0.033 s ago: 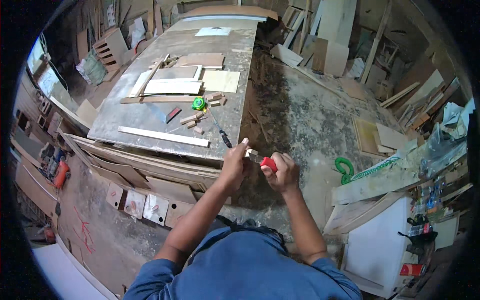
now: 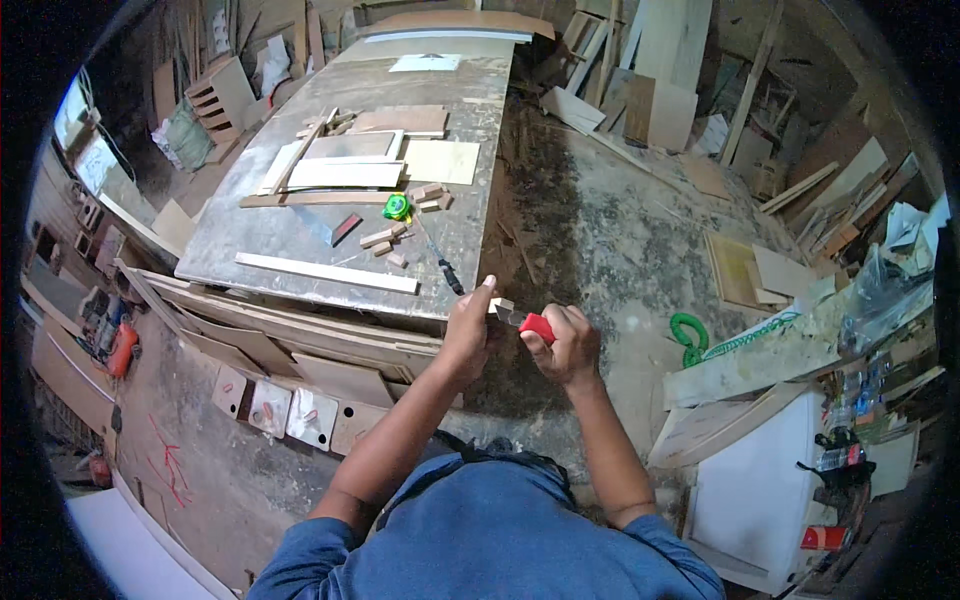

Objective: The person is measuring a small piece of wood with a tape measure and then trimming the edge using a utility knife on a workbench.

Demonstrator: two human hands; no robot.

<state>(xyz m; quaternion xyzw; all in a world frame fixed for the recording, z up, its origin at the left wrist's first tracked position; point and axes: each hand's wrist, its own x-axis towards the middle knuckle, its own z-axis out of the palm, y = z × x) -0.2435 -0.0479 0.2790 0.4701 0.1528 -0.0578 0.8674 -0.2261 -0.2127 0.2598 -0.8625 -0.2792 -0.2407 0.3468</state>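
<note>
My left hand (image 2: pixel 468 330) is closed on a small pale wood block (image 2: pixel 504 304), with the thumb pointing up along it. Wrapped round the red grip of a hand tool (image 2: pixel 537 327) is my right hand (image 2: pixel 568 350); the tool's metal end meets or nearly meets the block, and its exact kind is hard to make out. Both hands are just off the near right corner of the workbench (image 2: pixel 210 240). A thin tool with a black handle (image 2: pixel 452 277) lies by that corner, close to my left hand.
On the bench lie a green tape measure (image 2: pixel 397 207), several small wood blocks (image 2: pixel 382 236), a long pale strip (image 2: pixel 325 273) and stacked boards (image 2: pixel 350 175). Panels (image 2: pixel 300 345) lean below its front edge. At right, a green coiled hose (image 2: pixel 687 338) is beside a white cabinet (image 2: pixel 750 490).
</note>
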